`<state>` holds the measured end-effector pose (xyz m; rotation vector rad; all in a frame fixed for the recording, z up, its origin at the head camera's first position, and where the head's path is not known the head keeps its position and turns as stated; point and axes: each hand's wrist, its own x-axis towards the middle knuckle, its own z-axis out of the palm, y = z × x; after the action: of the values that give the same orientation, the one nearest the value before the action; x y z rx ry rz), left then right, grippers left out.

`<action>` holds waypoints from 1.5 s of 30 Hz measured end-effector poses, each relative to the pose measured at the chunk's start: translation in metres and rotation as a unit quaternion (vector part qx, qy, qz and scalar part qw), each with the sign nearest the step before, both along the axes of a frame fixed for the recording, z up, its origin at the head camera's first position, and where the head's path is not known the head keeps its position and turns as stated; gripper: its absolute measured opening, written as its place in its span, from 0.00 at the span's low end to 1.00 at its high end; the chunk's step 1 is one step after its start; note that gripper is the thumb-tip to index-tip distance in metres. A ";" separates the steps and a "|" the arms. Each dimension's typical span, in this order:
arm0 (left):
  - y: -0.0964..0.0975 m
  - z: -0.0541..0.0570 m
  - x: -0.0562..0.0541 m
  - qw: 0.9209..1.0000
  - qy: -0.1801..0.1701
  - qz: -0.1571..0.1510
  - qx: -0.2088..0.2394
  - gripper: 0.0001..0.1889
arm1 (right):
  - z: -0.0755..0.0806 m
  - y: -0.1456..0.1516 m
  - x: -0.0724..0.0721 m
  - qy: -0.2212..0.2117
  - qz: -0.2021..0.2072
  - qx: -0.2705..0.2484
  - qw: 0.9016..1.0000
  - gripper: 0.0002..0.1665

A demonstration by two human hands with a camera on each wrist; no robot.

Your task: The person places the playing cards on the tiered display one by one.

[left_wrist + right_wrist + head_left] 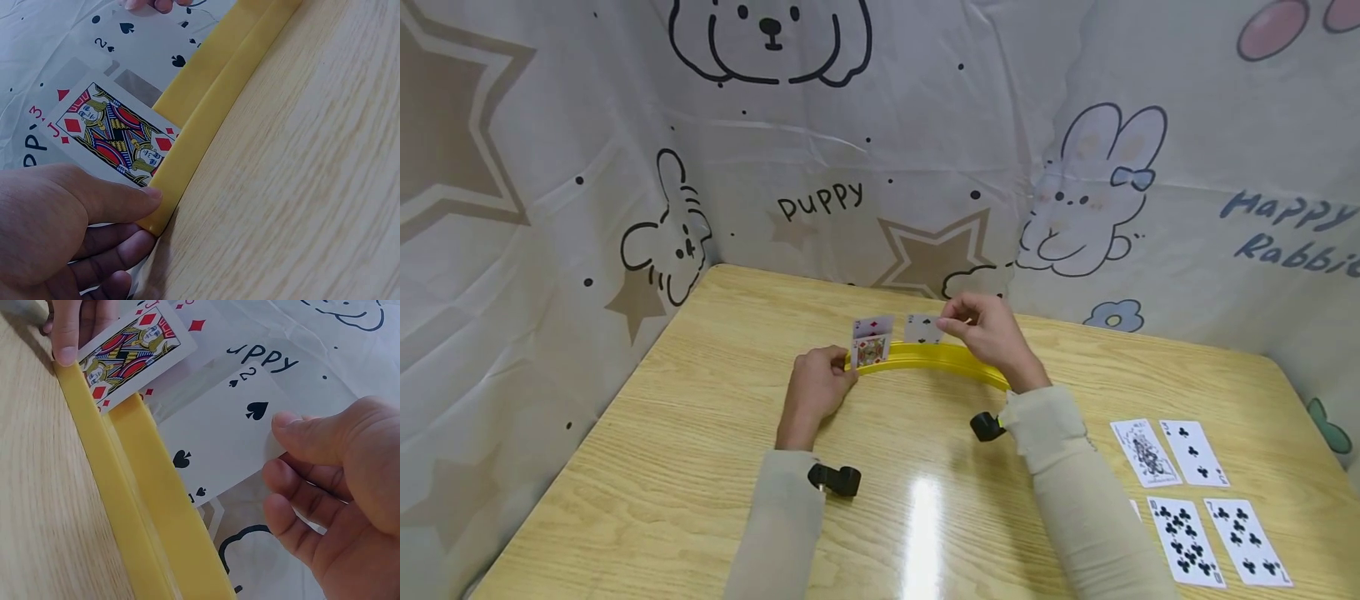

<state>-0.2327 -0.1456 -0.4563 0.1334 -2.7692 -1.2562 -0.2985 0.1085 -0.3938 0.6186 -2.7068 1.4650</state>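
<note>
A curved yellow card holder (936,357) lies on the table, and my left hand (816,387) grips its left end, thumb (128,203) on the front face. At that end the jack of diamonds (112,131) stands in the front slot. Behind it is the three of diamonds (872,324), partly covered. My right hand (992,333) pinches the two of spades (225,434) by its side edge. That card's lower edge is at the holder's back row, to the right of the diamonds; whether it sits in the slot I cannot tell.
Face-up cards lie at the table's right: a joker-like card (1146,454), the three of clubs (1193,452), the ten of clubs (1186,542) and the seven of clubs (1247,542). Another card is mostly hidden by my right sleeve (1090,492). A printed cloth (925,167) hangs behind the table.
</note>
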 end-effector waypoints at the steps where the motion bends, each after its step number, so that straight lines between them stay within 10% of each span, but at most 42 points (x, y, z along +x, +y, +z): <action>1: 0.001 0.000 0.000 1.000 0.000 0.000 0.000 0.17 | -0.001 0.001 0.000 -0.001 0.000 0.000 1.000 0.04; 45: 0.003 0.001 -0.001 1.000 -0.015 -0.006 -0.005 0.18 | -0.009 0.056 0.044 -0.011 0.003 0.028 1.000 0.21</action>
<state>-0.2336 -0.1422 -0.4554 0.1364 -2.8059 -1.2525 -0.2545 0.1649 -0.4023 0.6183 -2.7733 1.4094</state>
